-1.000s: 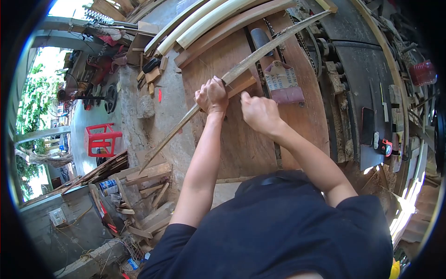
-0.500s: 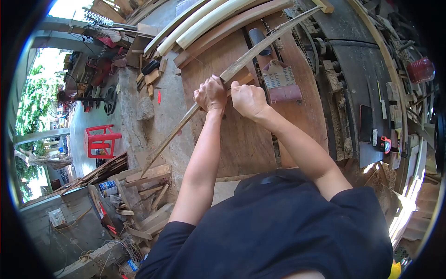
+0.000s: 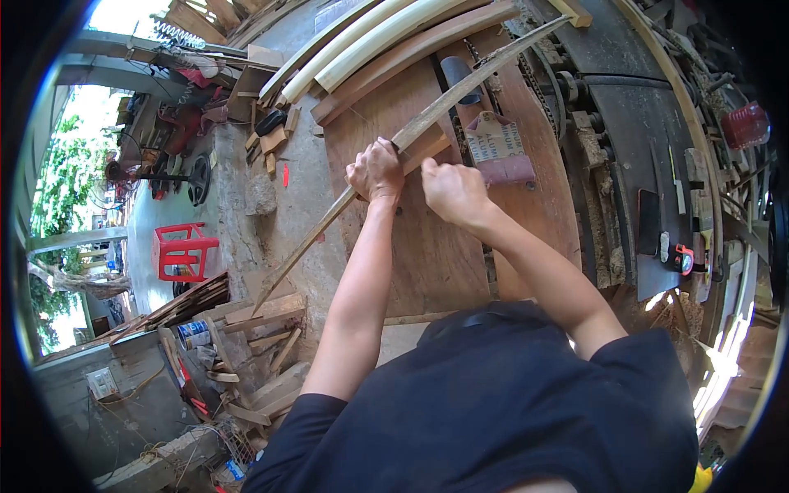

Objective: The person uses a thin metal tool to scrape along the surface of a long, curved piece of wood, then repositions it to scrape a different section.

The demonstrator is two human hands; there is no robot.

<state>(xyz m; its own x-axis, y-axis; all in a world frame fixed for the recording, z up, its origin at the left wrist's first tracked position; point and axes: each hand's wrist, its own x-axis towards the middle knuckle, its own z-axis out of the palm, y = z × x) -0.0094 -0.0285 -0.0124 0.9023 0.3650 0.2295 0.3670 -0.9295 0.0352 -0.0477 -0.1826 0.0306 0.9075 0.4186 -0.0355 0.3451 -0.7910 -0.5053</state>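
Observation:
A long, narrow wooden strip (image 3: 448, 99) runs diagonally across the view, from the upper right down to the wood pile at lower left. My left hand (image 3: 376, 171) is closed around its middle, over the workbench. Just beside the strip, a short piece of lighter wood (image 3: 427, 154) sticks out to the right of my left hand. My right hand (image 3: 456, 193) is in a fist a little to the right, apart from the strip. Whatever its fingers hold, if anything, is hidden. Beyond it lies sandpaper (image 3: 493, 140) with printed backing, and a grey cylinder (image 3: 459, 78).
Curved wooden pieces (image 3: 378, 45) lie along the bench's far end. The brown board (image 3: 431, 255) forms the work surface. A red stool (image 3: 185, 251) stands at left, above a pile of offcuts (image 3: 275, 329). At right, a phone (image 3: 648, 218) and tape measure (image 3: 683, 259) rest on a dark machine table.
My right hand has moved right, away from the strip and my left hand. My left hand keeps its hold on the strip. The whole view has shifted slightly.

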